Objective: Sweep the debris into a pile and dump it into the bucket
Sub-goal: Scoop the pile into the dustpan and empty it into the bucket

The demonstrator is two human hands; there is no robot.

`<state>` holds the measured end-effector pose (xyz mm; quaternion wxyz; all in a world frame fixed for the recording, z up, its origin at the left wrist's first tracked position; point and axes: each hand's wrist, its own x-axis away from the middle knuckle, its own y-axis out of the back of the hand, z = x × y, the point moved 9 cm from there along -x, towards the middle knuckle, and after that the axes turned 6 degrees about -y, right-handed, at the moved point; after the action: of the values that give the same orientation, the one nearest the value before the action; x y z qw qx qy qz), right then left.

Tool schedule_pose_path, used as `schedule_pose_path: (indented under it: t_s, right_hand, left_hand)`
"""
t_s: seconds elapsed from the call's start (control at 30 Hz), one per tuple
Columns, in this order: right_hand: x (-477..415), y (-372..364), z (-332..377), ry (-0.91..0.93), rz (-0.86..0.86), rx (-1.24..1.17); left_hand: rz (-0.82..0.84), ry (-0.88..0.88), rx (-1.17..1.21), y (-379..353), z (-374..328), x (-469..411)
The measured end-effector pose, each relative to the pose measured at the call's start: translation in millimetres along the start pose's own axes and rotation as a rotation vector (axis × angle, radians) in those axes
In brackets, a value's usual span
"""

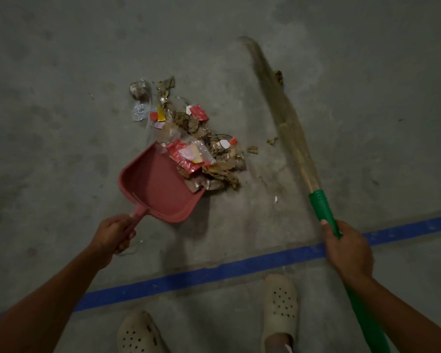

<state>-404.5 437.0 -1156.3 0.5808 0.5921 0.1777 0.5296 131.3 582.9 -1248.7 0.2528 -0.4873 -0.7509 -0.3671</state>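
A pile of debris [194, 138], made of dry leaves, red wrappers, clear plastic and foil, lies on the concrete floor. A pink dustpan [158, 189] sits at its near left edge, with a few wrappers and leaves lapping over its lip. My left hand [115, 234] grips the dustpan's handle. My right hand [346, 248] grips the green handle of a grass broom [285, 115], whose blurred bristles stretch away to the right of the pile. No bucket is in view.
A blue tape line [214, 271] crosses the floor between my feet and the pile. My two pale perforated clogs [280, 304] stand below it. Small scraps [252, 149] lie loose between the pile and the broom.
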Motion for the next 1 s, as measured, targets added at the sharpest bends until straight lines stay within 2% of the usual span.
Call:
schedule_pose_path:
  t_s: [0.2, 0.43, 0.63, 0.8, 1.0]
  right_hand:
    - [13.7, -28.5, -45.3, -0.125, 0.107, 0.083]
    - [70.1, -83.4, -27.4, 0.006, 0.196, 0.150]
    - [100.4, -99.8, 11.1, 0.110, 0.257, 0.133]
    - [87.7, -74.5, 38.2, 0.146, 0.222, 0.085]
    - [-0.7, -55.6, 106.3, 0.202, 0.101, 0.196]
  left_hand:
    - [-0.050, 0.102, -0.003, 4.8, 47.1, 39.5]
    - [-0.029, 0.082, 0.041, -64.6, 44.9, 39.8]
    - [-0.035, 0.092, 0.227, -107.3, 21.2, 29.8]
    - [-0.102, 0.120, 0.301, -86.2, 23.2, 32.1]
    - [-0.192, 0.136, 0.249, -19.3, 28.3, 19.6]
